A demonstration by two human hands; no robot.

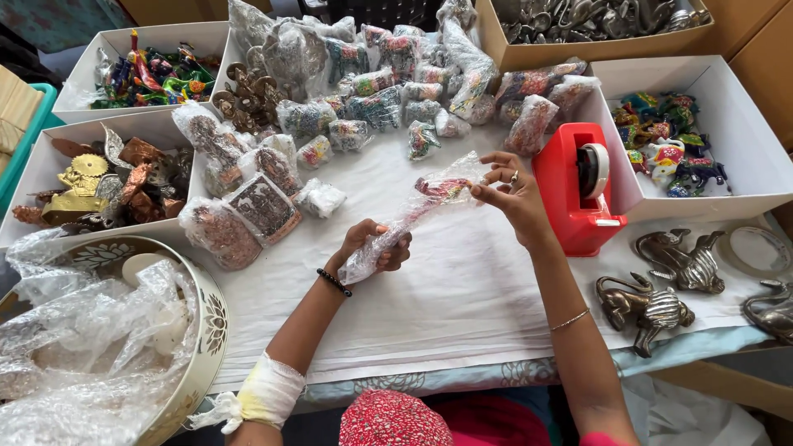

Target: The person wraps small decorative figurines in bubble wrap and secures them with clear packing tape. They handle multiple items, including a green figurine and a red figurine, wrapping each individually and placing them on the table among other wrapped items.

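L hand [376,246] fingers closed round bubble-wrapped figurine [410,216]; R hand [508,192] fingers pinch wrap's upper end, above desk [462,289], beside red tape dispenser [576,190].

The left hand [376,245] has a black bead band and a white bandage; the right hand [512,194] has a ring and thin bangle.

A long bubble-wrap packet [405,219] with a red and dark piece inside is held over the tabletop [462,289], one end in the left hand [376,246], the other in the right hand [512,194]. Behind it lies a heap of wrapped packets [372,91], with flat wrapped pieces [248,211] to its left. White boxes [727,124] stand left and right, a brown carton [578,41] at the back.
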